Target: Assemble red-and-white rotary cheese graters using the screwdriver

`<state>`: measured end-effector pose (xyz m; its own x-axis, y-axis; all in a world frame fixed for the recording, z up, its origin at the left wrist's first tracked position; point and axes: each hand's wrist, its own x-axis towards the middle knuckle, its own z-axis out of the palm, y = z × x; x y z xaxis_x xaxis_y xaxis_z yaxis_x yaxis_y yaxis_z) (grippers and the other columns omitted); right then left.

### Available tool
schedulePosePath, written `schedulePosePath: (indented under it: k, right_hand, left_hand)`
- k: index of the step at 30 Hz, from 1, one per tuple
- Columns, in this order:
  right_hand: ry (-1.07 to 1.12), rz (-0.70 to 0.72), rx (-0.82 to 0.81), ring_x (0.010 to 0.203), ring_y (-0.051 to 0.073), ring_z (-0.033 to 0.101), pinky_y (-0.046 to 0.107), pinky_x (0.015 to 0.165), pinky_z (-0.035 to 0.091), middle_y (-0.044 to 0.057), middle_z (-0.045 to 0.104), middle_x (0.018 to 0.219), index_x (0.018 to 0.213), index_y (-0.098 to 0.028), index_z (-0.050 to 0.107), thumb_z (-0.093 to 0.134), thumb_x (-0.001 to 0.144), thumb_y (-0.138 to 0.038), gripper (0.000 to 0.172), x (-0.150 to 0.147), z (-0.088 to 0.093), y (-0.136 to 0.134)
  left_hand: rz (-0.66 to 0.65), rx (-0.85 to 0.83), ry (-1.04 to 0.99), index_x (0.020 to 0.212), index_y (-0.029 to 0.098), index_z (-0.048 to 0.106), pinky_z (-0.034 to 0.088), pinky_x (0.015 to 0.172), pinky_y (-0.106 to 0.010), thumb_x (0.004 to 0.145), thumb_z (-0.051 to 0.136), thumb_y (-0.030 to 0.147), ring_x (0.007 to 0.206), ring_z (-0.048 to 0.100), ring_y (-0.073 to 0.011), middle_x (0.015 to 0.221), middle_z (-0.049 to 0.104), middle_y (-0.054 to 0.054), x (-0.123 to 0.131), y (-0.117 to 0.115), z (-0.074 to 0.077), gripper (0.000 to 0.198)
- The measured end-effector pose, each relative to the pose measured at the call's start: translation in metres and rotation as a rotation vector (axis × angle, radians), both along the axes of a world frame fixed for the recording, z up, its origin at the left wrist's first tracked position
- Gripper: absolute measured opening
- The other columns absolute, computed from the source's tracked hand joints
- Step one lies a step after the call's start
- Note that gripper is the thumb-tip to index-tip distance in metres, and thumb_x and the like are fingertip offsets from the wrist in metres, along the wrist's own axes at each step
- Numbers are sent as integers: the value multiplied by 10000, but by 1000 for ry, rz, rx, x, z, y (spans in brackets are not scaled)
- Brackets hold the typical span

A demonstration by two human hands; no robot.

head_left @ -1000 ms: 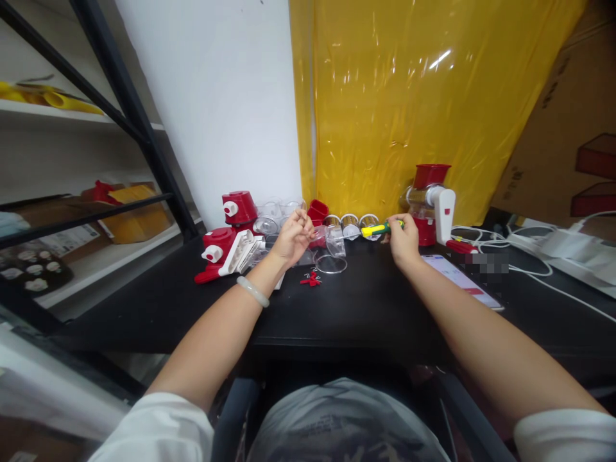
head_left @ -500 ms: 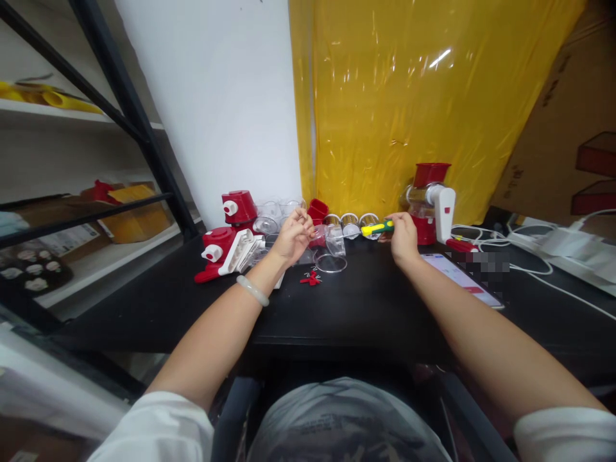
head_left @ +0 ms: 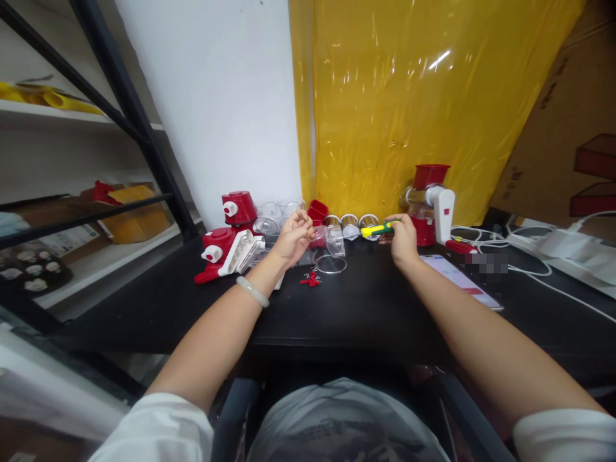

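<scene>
My right hand (head_left: 404, 240) is closed round the yellow-and-green handle of a screwdriver (head_left: 378, 229). Its shaft points left, towards a clear plastic part (head_left: 333, 241) with something red behind or inside it. My left hand (head_left: 294, 236) has its fingers curled at the left end of that clear part and seems to grip it; the exact grasp is partly hidden. Below, on the black table (head_left: 346, 314), lie a clear ring (head_left: 330, 262) and small red pieces (head_left: 311, 279) with several screws by them.
To the left stand red-and-white grinder bases (head_left: 219, 247) and clear cups (head_left: 269, 215). Metal drums (head_left: 350, 226) line the back. An assembled red grater with a white crank (head_left: 430, 205) stands right, near a phone (head_left: 459, 281) and white cables (head_left: 524, 266).
Both hands stay in almost the same place. The screwdriver's handle looks slightly turned in my right hand, and its shaft still points left.
</scene>
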<state>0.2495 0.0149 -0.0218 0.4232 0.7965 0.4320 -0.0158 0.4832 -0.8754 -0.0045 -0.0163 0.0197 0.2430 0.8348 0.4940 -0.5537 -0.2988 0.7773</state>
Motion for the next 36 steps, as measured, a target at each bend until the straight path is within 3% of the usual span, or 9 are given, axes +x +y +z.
schedulePosePath:
  k: [11, 17, 26, 36]
  right_hand:
    - [-13, -32, 11, 416, 109, 507, 265, 401, 428, -41, 542, 671, 828, -215, 543, 483, 684, -241, 158, 1, 1, 0]
    - [-55, -77, 55, 434, 97, 513, 249, 407, 406, -41, 555, 708, 816, -214, 538, 571, 734, -326, 143, 3, -2, 3]
    - [-145, -156, -5, 349, 124, 454, 257, 405, 379, -90, 427, 423, 741, -230, 506, 613, 786, -469, 266, 1, 3, -4]
    - [-71, -54, 48, 434, 91, 469, 238, 396, 399, -24, 548, 663, 740, -209, 538, 488, 843, -476, 290, 2, -2, 3]
  left_hand:
    - [-1, -11, -1, 801, 190, 461, 412, 595, -174, 539, 714, 86, 567, 425, -45, 683, 431, 67, 0, -1, 1, 379]
    - [-21, -12, -12, 802, 185, 464, 398, 579, -163, 537, 702, 66, 572, 416, -44, 682, 419, 66, 0, -2, 1, 375]
    - [-35, -13, -14, 785, 181, 470, 363, 529, -145, 523, 672, 45, 569, 390, -40, 698, 413, 63, 0, -2, 2, 358]
    - [51, -22, 35, 793, 188, 450, 367, 531, -137, 532, 704, 47, 567, 386, -31, 726, 394, 70, 2, -3, 2, 390]
